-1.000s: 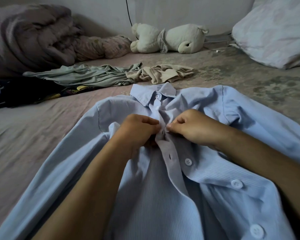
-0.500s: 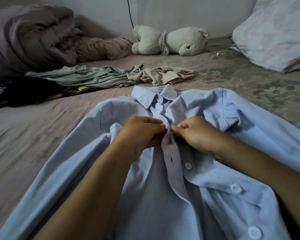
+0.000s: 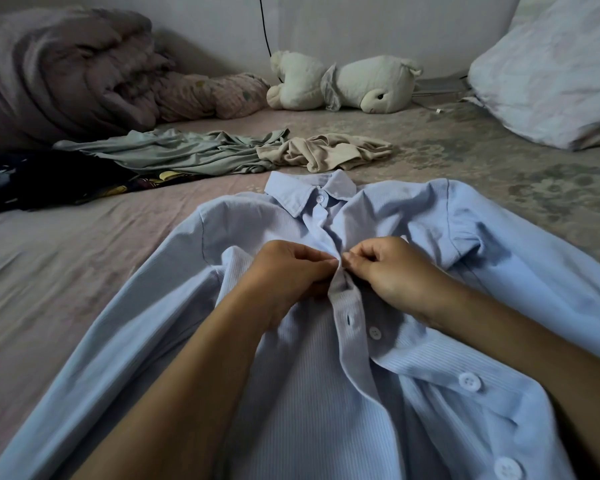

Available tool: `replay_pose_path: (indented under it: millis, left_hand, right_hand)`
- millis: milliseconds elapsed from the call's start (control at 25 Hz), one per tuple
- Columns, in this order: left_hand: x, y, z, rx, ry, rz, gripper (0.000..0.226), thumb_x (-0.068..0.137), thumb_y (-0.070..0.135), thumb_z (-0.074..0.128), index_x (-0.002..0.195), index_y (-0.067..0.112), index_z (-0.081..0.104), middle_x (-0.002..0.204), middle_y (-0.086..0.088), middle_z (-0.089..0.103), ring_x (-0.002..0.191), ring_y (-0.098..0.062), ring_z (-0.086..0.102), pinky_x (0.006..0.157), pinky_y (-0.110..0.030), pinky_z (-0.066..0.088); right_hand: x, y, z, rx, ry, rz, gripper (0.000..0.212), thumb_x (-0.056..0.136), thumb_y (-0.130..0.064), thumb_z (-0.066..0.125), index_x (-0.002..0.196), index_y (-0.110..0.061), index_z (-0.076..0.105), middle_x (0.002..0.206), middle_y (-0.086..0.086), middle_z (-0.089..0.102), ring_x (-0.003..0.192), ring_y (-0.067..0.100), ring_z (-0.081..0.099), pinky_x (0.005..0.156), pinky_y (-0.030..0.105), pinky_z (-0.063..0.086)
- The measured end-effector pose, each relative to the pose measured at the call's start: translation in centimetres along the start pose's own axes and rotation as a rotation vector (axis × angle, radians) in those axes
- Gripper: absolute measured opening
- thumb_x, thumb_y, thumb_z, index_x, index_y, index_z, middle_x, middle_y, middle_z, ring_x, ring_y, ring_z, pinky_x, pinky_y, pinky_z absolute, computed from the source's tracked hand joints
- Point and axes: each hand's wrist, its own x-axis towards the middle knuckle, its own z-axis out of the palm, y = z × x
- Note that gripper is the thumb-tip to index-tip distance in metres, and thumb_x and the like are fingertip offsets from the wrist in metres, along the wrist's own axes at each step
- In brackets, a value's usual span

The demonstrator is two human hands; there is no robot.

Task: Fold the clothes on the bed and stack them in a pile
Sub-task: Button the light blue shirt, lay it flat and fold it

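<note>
A light blue button-up shirt [image 3: 430,237] lies face up on the bed, collar away from me, its top collar button fastened. My left hand [image 3: 288,271] pinches the placket's left edge just below the collar. My right hand [image 3: 385,268] pinches the opposite edge, fingertips almost meeting the left hand's. Lower down the front hangs apart, with white buttons showing on the right side. Behind the shirt lie a crumpled green garment [image 3: 174,154], a beige garment [image 3: 329,152] and a dark printed garment [image 3: 49,181].
A rolled pinkish quilt [image 3: 59,71] fills the back left corner. A white plush toy [image 3: 347,83] lies against the wall, and a pale pillow [image 3: 551,71] sits at the back right. A black cable [image 3: 264,26] hangs down the wall. The bed sheet [image 3: 66,271] is bare on the left.
Both hands have kept pinching the placket at the same button spot, shifting slightly. The view has dipped a little, so the shirt sits lower in the picture.
</note>
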Motion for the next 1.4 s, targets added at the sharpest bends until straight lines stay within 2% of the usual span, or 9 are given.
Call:
replay_pose_path:
  millis: [120,280,480,600,960,1080,1200,1280,1400]
  left_hand:
    - [-0.1,-0.2,0.1,0.118,0.068,0.065,0.008,0.079,0.004,0.072,0.072,0.004,0.071,0.056,-0.006,0.065,0.046,-0.008,0.058,0.048,-0.015,0.05]
    - [0.1,-0.9,0.9,0.448,0.185,0.277,0.016,0.076,0.011,0.072,0.06,0.01,0.07,0.053,-0.008,0.064,0.047,-0.006,0.05,0.05,-0.019,0.042]
    - [0.1,-1.7,1.6,0.544,0.265,0.383,0.013,0.076,0.013,0.071,0.063,0.017,0.068,0.063,0.004,0.067,0.06,-0.005,0.059,0.053,-0.015,0.042]
    - [-0.2,-2.0,2.0,0.618,0.288,0.461,0.012,0.079,0.017,0.071,0.067,0.014,0.069,0.067,0.006,0.066,0.068,-0.008,0.06,0.055,-0.01,0.038]
    - [0.1,-2.2,1.8,0.555,0.293,0.527,0.012,0.082,0.007,0.066,0.071,0.011,0.065,0.064,0.007,0.06,0.064,-0.007,0.054,0.057,-0.008,0.037]
    - [0.5,-1.8,1.4,0.282,0.202,0.331,0.015,0.085,0.006,0.066,0.07,0.01,0.066,0.063,-0.002,0.063,0.059,-0.012,0.057,0.061,-0.024,0.05]
    - [0.7,-0.3,1.0,-0.112,0.03,-0.058,0.016,0.089,0.001,0.06,0.074,0.005,0.061,0.062,-0.006,0.058,0.047,-0.01,0.056,0.047,-0.019,0.051]
    - [0.7,0.4,0.5,-0.105,-0.029,-0.158,0.012,0.089,0.002,0.06,0.077,0.004,0.06,0.061,-0.006,0.056,0.047,-0.009,0.054,0.043,-0.016,0.048]
    - [0.2,0.8,0.3,0.034,0.011,-0.088,0.014,0.088,0.011,0.064,0.081,0.0,0.063,0.063,-0.008,0.059,0.044,-0.01,0.056,0.043,-0.018,0.049]
  right_hand:
    - [0.2,0.2,0.1,-0.005,0.008,-0.014,0.033,0.095,-0.03,0.054,0.082,-0.002,0.066,0.062,0.005,0.055,0.056,0.01,0.045,0.052,0.023,0.035]
    - [0.7,0.5,0.3,0.012,0.027,0.032,0.055,0.089,-0.044,0.058,0.072,0.008,0.059,0.065,0.029,0.055,0.056,0.022,0.044,0.055,0.035,0.037]
    - [0.8,0.5,0.7,0.219,0.053,0.132,0.041,0.082,-0.025,0.069,0.076,0.014,0.06,0.063,0.013,0.047,0.059,0.021,0.04,0.058,0.032,0.029]
    - [0.6,0.3,0.5,0.218,0.062,0.141,0.022,0.083,-0.015,0.064,0.065,-0.003,0.058,0.061,0.012,0.039,0.054,0.02,0.031,0.052,0.03,0.022]
    - [0.7,0.6,0.7,0.158,0.045,0.048,0.041,0.094,-0.028,0.057,0.084,0.012,0.06,0.066,0.011,0.047,0.062,0.019,0.038,0.058,0.03,0.03]
    - [0.6,0.6,0.3,-0.015,0.022,-0.041,0.031,0.096,-0.029,0.053,0.078,-0.006,0.061,0.066,0.004,0.058,0.065,0.017,0.049,0.065,0.031,0.039]
    - [0.0,0.1,0.1,-0.088,0.043,-0.203,0.018,0.097,-0.021,0.051,0.081,-0.013,0.054,0.07,-0.007,0.052,0.069,0.008,0.048,0.066,0.024,0.035]
    - [0.0,0.1,0.0,-0.115,0.062,-0.288,0.013,0.096,-0.018,0.052,0.085,-0.01,0.056,0.077,-0.005,0.054,0.073,0.009,0.048,0.065,0.021,0.031]
    - [0.2,0.2,-0.5,-0.178,0.037,-0.217,0.018,0.094,-0.028,0.056,0.084,-0.015,0.062,0.079,-0.005,0.063,0.079,0.011,0.058,0.07,0.027,0.039]
